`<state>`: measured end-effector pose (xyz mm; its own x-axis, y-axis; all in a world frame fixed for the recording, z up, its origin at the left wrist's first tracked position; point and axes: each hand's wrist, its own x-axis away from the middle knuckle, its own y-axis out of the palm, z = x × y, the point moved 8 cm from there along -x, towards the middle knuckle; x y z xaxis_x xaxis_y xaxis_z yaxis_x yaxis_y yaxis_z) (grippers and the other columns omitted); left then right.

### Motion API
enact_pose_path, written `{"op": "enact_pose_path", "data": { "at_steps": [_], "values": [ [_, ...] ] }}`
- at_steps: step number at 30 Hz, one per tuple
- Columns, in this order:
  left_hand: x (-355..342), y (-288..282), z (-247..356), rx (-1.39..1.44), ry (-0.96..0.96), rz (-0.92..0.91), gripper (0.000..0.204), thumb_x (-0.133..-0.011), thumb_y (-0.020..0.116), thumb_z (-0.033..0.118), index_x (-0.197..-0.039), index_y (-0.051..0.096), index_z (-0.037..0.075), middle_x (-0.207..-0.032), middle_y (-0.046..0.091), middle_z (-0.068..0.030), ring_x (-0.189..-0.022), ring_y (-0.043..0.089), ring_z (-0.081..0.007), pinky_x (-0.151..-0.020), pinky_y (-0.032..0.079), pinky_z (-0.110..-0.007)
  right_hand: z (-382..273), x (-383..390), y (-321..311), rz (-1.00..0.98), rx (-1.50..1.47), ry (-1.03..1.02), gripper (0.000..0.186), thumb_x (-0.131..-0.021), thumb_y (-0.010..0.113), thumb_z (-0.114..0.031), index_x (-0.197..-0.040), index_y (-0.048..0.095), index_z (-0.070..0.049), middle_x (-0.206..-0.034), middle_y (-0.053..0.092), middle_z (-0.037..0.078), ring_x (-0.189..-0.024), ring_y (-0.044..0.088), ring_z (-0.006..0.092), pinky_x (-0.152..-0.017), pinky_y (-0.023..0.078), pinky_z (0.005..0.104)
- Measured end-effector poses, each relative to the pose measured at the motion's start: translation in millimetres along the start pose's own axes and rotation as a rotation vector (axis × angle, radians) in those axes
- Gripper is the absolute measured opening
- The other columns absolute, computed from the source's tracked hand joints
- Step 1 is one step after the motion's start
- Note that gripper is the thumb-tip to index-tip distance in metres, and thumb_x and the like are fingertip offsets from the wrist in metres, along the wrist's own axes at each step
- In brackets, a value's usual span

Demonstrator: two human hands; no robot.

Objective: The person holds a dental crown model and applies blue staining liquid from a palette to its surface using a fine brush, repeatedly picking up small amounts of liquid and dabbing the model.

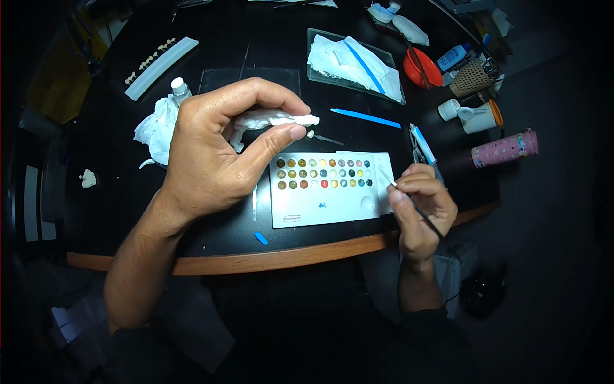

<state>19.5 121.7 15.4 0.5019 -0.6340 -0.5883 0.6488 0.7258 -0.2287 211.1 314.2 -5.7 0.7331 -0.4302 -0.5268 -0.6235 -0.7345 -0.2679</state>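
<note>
My left hand (220, 150) is raised over the left part of the palette, thumb and fingers closed round a crumpled white tissue (272, 119). Just beyond the thumb tip shows a small tooth-shaped piece (311, 134) on a thin pin; whether it touches the hand I cannot tell. In my right hand (425, 205) a thin paintbrush (420, 211) with a dark handle is pinched, its pale tip pointing up and left over the palette's right edge. The white palette (307, 208) holds rows of small round wells of coloured paste, with a blue smear below them.
White tissue (153, 131) and a small bottle (180, 88) stand left. Farther back are a rack of teeth (150, 61) and a glass tray (396, 96). A blue stick (366, 118), red bowl (416, 69), white jar (449, 110) and pink bottle (505, 149) lie right.
</note>
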Motion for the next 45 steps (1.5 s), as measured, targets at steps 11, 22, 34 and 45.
{"op": "enact_pose_path", "data": {
  "at_steps": [11,22,34,45],
  "values": [
    [1.8,-6.0,-0.4,-0.065,0.016,0.011,0.016,-0.090,0.077,0.002,-0.106,0.073,-0.001,-0.099,0.075,-0.0119,-0.090,0.071,-0.0144,-0.079,0.056,-0.026,-29.0,33.4,51.5,-0.173,0.305,-0.270,0.012,-0.068,0.075,-0.003,-0.079,0.070,-0.006,-0.069,0.068,0.002,-0.076,0.055,0.0180,-0.077,0.043,0.0337],
    [1.4,-6.1,1.9,-0.085,0.064,-0.015,0.017,-0.090,0.077,0.003,-0.106,0.074,-0.001,-0.098,0.075,-0.0121,-0.089,0.072,-0.0146,-0.080,0.056,-0.026,-29.5,32.5,53.2,-0.170,0.364,-0.281,0.014,-0.061,0.075,-0.004,-0.075,0.073,-0.010,-0.068,0.066,-0.002,-0.075,0.053,0.0165,-0.074,0.040,0.0321],
    [1.8,-8.1,1.8,-0.042,0.041,0.007,0.016,-0.090,0.076,0.002,-0.106,0.073,-0.001,-0.099,0.075,-0.0122,-0.091,0.072,-0.0150,-0.081,0.056,-0.026,-6.2,28.4,9.9,0.034,0.274,-0.112,0.011,-0.078,0.076,-0.001,-0.087,0.069,-0.001,-0.078,0.066,0.008,-0.082,0.055,0.0191,-0.076,0.044,0.0327],
    [1.4,-5.7,0.9,-0.059,0.021,-0.003,0.016,-0.090,0.077,0.002,-0.105,0.073,-0.001,-0.099,0.074,-0.0112,-0.090,0.071,-0.0142,-0.080,0.056,-0.025,22.3,29.5,-16.1,0.115,0.149,0.120,0.007,-0.084,0.069,0.002,-0.089,0.066,0.003,-0.088,0.058,0.006,-0.079,0.050,0.0109,-0.069,0.038,0.0252]
  ]
}}
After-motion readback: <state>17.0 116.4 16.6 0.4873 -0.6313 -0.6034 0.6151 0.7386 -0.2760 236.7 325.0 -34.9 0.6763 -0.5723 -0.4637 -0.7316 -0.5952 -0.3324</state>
